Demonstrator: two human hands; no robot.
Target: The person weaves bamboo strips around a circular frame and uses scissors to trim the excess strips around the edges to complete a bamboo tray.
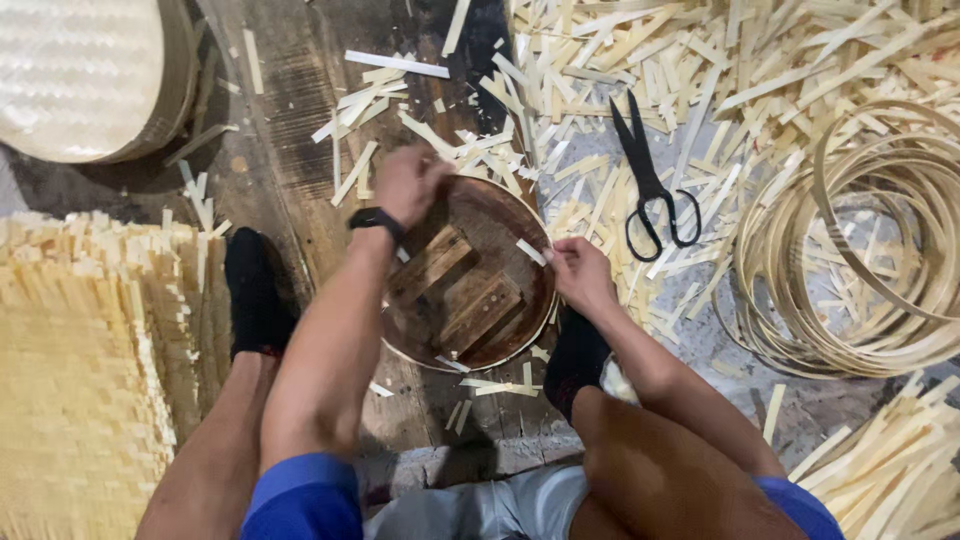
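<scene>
Far left: stack of cut strips (pixel 70 370), pale yellow, piled deep beside the person's leg. Top left corner: woven tray (pixel 75 70), round, lying on the floor.

Left foot in black sock (pixel 255 295) on dark boards (pixel 290 120). Loose strip offcuts scattered over the boards above it.

Left hand (pixel 408 183), black watch (pixel 375 220) on the wrist, fingers curled closed over the far-left rim of the frame (pixel 470 275). The frame is a round brown hoop with wooden cross-blocks inside; it sits on the boards between the two feet, directly in front of the person.

Right hand (pixel 578 275) at the frame's right rim, fingers pinched shut on a short pale strip (pixel 532 252) that lies against the rim. Right foot, also in a black sock, just below that hand.

Right of the frame: black scissors (pixel 652 190), blades closed, lying on a wide litter of offcuts (pixel 720 70).

Far right: coil of thin hoops (pixel 860 250), many loops nested loosely, on the grey floor. More strips heaped at the lower right corner.
</scene>
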